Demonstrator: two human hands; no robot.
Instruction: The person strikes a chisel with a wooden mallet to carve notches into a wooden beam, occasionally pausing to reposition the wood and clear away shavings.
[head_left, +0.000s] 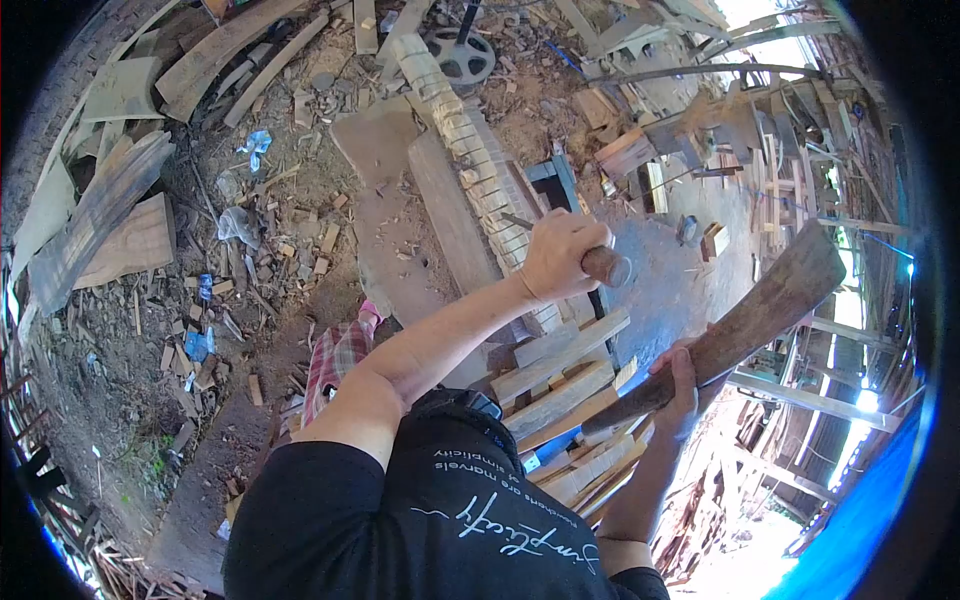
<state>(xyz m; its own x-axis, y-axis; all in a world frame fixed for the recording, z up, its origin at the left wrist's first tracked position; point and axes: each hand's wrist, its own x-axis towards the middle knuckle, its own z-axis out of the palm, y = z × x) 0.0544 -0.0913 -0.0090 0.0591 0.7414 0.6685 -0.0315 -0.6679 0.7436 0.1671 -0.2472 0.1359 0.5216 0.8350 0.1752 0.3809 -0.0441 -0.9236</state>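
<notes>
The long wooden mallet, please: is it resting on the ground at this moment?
No, the long wooden mallet is raised in the air, its handle end in the grip of the right hand.

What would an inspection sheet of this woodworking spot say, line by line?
Surface: bare dirt ground strewn with wood chips.
Job's things: a long notched timber lies on the ground; a chisel is set against it; a wooden mallet is raised.
Clutter: loose planks, offcuts, blue wrappers, a checked cloth, a metal wheel.
Hands: left hand is closed on the chisel handle; right hand is closed on the mallet.
Cables: nothing seen for certain.
Surroundings: open shed with stacked timber frames and a blue sheet.
</notes>
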